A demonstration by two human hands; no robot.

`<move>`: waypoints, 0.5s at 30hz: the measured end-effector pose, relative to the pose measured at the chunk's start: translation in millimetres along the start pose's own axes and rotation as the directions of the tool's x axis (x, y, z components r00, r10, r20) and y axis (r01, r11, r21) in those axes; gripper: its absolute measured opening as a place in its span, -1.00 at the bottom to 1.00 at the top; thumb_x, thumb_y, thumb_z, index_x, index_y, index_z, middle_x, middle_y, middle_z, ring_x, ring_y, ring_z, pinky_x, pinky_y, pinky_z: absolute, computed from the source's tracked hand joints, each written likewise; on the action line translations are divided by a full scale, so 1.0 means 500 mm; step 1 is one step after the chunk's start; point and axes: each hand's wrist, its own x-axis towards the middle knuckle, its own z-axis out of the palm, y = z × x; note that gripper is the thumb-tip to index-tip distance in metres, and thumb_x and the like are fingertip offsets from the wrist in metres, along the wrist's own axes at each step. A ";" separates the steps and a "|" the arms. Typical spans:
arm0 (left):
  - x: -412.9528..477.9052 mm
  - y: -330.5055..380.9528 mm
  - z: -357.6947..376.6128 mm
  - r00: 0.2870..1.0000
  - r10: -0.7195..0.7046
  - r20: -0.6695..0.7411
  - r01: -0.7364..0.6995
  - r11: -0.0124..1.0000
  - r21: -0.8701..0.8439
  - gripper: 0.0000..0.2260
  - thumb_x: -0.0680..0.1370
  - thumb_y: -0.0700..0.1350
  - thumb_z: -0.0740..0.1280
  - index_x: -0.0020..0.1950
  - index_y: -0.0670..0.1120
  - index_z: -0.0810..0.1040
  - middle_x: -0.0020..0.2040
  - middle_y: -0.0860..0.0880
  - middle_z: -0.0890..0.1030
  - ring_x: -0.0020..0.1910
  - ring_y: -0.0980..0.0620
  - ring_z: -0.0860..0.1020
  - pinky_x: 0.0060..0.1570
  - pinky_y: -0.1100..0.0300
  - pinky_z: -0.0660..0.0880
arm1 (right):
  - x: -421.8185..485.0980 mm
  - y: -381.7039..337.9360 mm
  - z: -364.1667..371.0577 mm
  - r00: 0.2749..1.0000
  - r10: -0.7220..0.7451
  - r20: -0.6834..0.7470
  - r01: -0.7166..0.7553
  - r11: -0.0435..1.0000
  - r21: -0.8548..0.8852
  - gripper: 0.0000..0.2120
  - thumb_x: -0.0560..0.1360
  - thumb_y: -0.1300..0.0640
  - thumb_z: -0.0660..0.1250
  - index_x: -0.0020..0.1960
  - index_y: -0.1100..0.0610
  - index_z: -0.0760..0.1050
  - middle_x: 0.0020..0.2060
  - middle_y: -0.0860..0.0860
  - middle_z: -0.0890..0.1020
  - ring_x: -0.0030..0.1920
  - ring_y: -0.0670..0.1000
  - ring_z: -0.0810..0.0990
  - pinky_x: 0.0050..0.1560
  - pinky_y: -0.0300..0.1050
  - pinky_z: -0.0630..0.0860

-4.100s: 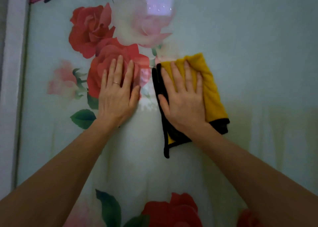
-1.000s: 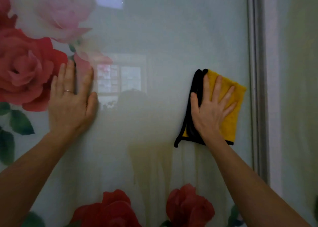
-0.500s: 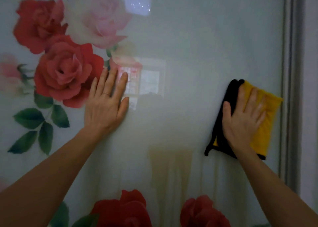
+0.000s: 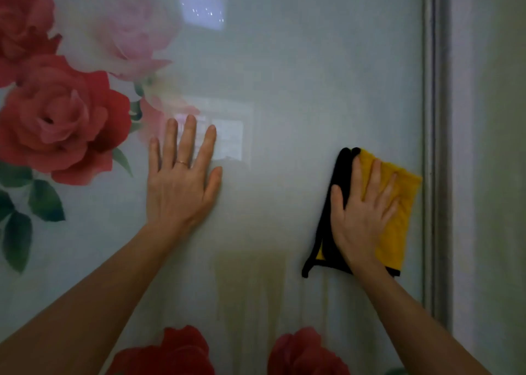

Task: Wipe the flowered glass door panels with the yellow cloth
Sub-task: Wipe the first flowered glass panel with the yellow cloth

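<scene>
Against the right side of the flowered glass door panel (image 4: 299,70), the person's right hand (image 4: 361,221) presses the yellow cloth (image 4: 398,218) flat to the glass. The fingers lie straight and a little spread over the fabric, not curled round it. The cloth is folded, with a black edging showing along its left side and bottom (one black corner hangs loose at the lower left). Its right edge sits just beside the grey upright frame strip (image 4: 435,147) without clearly touching it.

Well apart to the left, the left hand (image 4: 179,186) rests palm-down on the bare glass, fingers straight and close together, holding nothing. A thin ring (image 4: 182,163) shows on one finger. Its fingertips overlap a pale reflection of a window (image 4: 227,138).

Printed on the panel, a large red rose (image 4: 59,121) with dark green leaves (image 4: 45,201) lies left of that hand, and a pink rose (image 4: 119,33) sits above it. Two more red blooms (image 4: 176,352) peek up at the bottom edge. Faint yellowish streaks (image 4: 250,289) run down the glass between the two forearms.
</scene>
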 end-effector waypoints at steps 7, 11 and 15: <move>-0.003 -0.007 0.001 1.000 0.013 0.014 -0.013 1.000 0.008 -0.42 0.65 0.13 0.01 0.66 0.01 0.07 0.66 -0.16 0.01 0.63 -0.23 -0.03 0.55 -0.19 -0.11 | 0.095 0.024 -0.028 0.964 -0.249 0.089 0.250 0.968 -0.006 -0.37 0.61 -0.29 0.06 0.62 -0.09 0.22 0.64 0.12 0.14 0.60 0.25 0.13 0.48 0.30 0.13; -0.002 -0.004 -0.002 1.000 0.009 0.006 -0.009 1.000 -0.016 -0.42 0.65 0.13 0.02 0.66 0.00 0.09 0.65 -0.17 0.02 0.62 -0.25 0.00 0.54 -0.21 -0.08 | 0.098 0.046 -0.040 0.993 -0.002 0.115 0.002 1.000 0.001 -0.29 0.54 -0.41 -0.04 0.64 -0.20 0.09 0.67 0.08 -0.02 0.63 0.25 0.01 0.50 0.32 0.02; -0.007 -0.003 0.001 1.000 0.006 0.018 -0.005 1.000 -0.008 -0.42 0.65 0.13 0.02 0.66 0.00 0.10 0.65 -0.17 0.04 0.62 -0.26 0.01 0.54 -0.23 -0.06 | 0.013 0.059 -0.035 0.992 0.020 0.126 -0.019 1.000 -0.013 -0.29 0.57 -0.40 -0.04 0.64 -0.13 0.11 0.66 0.12 0.06 0.62 0.30 0.01 0.48 0.37 0.04</move>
